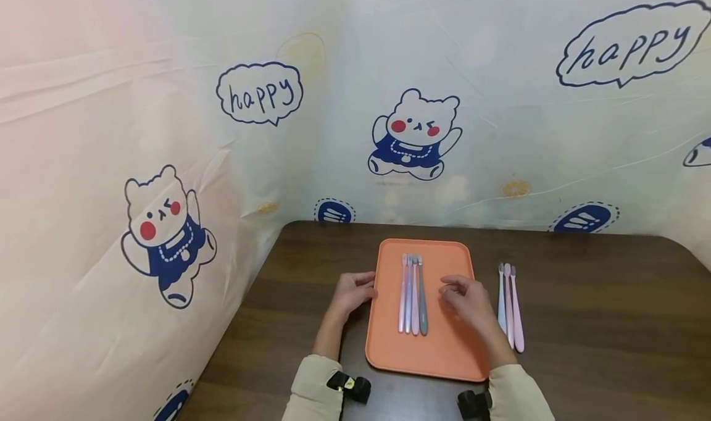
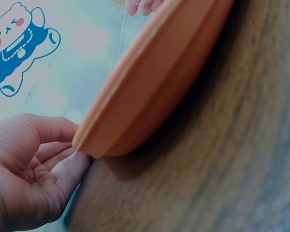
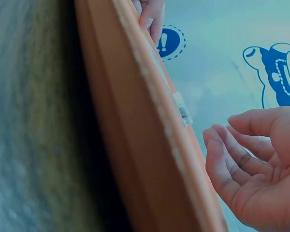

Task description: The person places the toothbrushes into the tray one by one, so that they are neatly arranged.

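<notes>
An orange tray (image 1: 428, 362) lies on the table, and several toothbrushes (image 1: 412, 294) in pink, lilac and grey-blue lie side by side in it. At the tray's left edge my left hand (image 1: 351, 294) pinches the rim; the left wrist view shows thumb and index finger (image 2: 58, 129) on the edge. My right hand (image 1: 469, 300) hovers over the right part of the tray, its fingers loosely bent with nothing between them. Apart from the tray rim, the same hand (image 3: 261, 169) appears in the right wrist view. Three toothbrushes (image 1: 516, 313), one light blue and two pink, lie right of the tray.
The dark wooden table (image 1: 600, 322) extends on both sides of the tray. Behind it hangs a pale cloth (image 1: 344, 100) printed with bears and the word happy. Both wrists carry small black cameras (image 1: 361, 389).
</notes>
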